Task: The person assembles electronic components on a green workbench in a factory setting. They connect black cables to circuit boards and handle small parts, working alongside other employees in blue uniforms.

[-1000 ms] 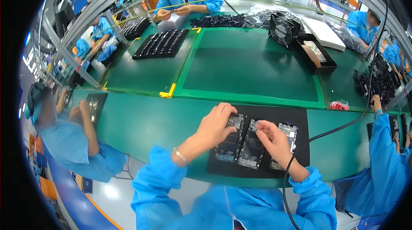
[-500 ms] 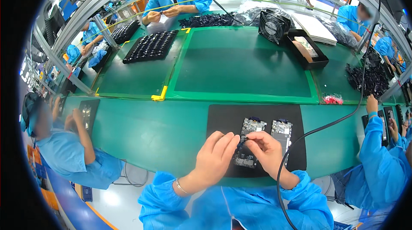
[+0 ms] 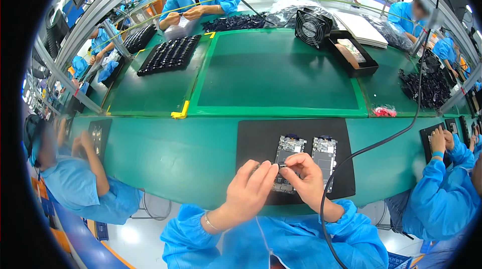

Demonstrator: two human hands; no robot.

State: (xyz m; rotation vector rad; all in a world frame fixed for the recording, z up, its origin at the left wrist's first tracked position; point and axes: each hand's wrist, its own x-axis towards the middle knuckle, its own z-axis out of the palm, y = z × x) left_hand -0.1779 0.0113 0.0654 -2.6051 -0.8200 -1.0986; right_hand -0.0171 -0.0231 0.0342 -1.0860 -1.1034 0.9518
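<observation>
My left hand point(image 3: 249, 188) and my right hand point(image 3: 307, 181) meet at the fingertips, both closed on a small dark part point(image 3: 282, 165). Fingers cover most of that part, so its exact kind is unclear. Beneath them lies an opened phone body with its circuit board point(image 3: 292, 145) showing, its lower half partly hidden by my hands. To its right, beside my right hand, a second opened phone body point(image 3: 324, 156) lies parallel. Both rest on a black mat point(image 3: 258, 141) at the front of the green bench.
A black cable point(image 3: 374, 149) hangs across the right side, close to my right forearm. Farther back stand a fan point(image 3: 312, 28), a black box point(image 3: 369, 66), a tray of black parts point(image 3: 169, 55) and a heap of dark parts point(image 3: 426, 88). Co-workers sit left, right and opposite.
The whole view has shifted slightly. My fingertips still hold the small part, now turned a little differently. At the right, a co-worker's raised hand has come down onto a dark mat.
</observation>
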